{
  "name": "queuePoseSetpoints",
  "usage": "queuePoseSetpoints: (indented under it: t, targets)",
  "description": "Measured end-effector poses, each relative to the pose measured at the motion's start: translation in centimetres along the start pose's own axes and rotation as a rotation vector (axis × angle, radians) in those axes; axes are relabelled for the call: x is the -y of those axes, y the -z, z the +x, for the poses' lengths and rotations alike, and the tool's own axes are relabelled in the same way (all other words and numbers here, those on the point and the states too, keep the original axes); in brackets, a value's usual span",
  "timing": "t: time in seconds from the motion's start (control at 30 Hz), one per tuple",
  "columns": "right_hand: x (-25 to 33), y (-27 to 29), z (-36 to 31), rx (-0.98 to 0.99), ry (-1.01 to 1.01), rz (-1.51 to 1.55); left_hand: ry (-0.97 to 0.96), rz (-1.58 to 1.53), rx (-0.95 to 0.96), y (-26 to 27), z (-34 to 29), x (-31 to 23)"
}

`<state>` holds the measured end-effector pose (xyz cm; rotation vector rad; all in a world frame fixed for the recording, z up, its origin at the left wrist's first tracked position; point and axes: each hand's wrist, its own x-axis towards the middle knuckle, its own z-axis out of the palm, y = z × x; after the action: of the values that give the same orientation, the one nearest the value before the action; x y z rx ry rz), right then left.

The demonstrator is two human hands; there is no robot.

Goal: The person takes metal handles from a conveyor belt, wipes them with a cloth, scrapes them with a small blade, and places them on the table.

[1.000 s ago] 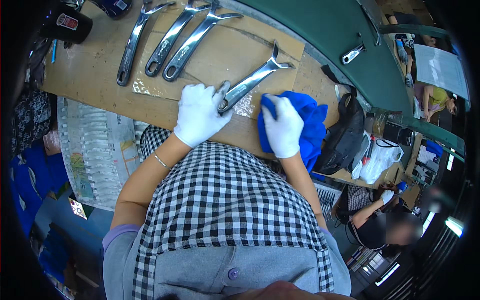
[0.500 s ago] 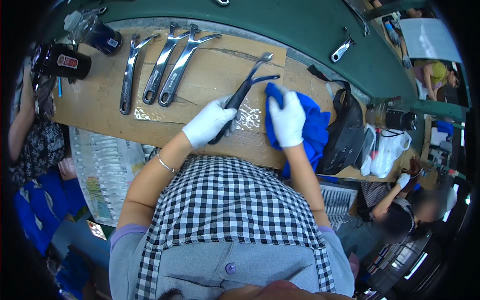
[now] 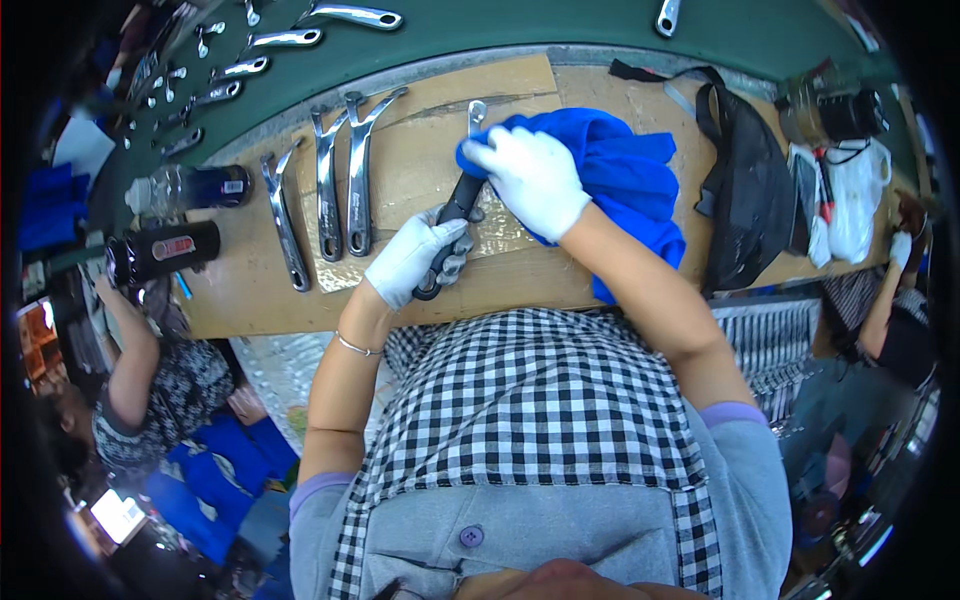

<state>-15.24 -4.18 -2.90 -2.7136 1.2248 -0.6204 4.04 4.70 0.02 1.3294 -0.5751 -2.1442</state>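
Observation:
My left hand [image 3: 412, 258], in a white glove, is closed round the lower handle of a dark-handled, fork-headed wrench [image 3: 461, 200] and holds it slanted over the table. My right hand [image 3: 535, 178], also gloved in white, grips a bunched blue cloth [image 3: 625, 165] wrapped round the upper part of the wrench. Only a shiny tip of the head shows beyond the cloth; the fork itself is covered. Left of my hands lie three chrome fork-headed tools: one wrench [image 3: 285, 222] by itself, then a second wrench [image 3: 328, 190] and a third wrench [image 3: 361, 180] side by side.
Cardboard [image 3: 440, 100] covers part of the wooden table. Two dark bottles stand at the left, including a black bottle [image 3: 165, 250]. A black bag [image 3: 745, 190] and a white plastic bag [image 3: 858, 200] are at the right. A green belt [image 3: 480, 25] carries several metal tools. Co-workers sit on both sides.
My right hand has brought the blue cloth leftward onto the wrench, covering its fork. My left hand keeps its grip on the handle. The view has shifted, showing more tools on the belt.

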Motion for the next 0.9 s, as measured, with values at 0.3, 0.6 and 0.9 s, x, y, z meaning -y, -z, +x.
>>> queuePoseSetpoints:
  t: [0.3,0.6,0.9]
  targets:
    - [-1.7,1.6,-1.1,-0.029,-0.122,0.293,-0.011,0.113,0.012,0.5,0.3,-0.9]
    - [-0.6,0.6,-2.0,0.082,-0.048,0.132,-0.026,0.194,-0.010,1.1,-0.1,-0.9]
    - [1.0,0.2,-2.2,-0.007,-0.100,0.136,-0.058,0.300,-0.069,0.4,-0.4,-0.7]
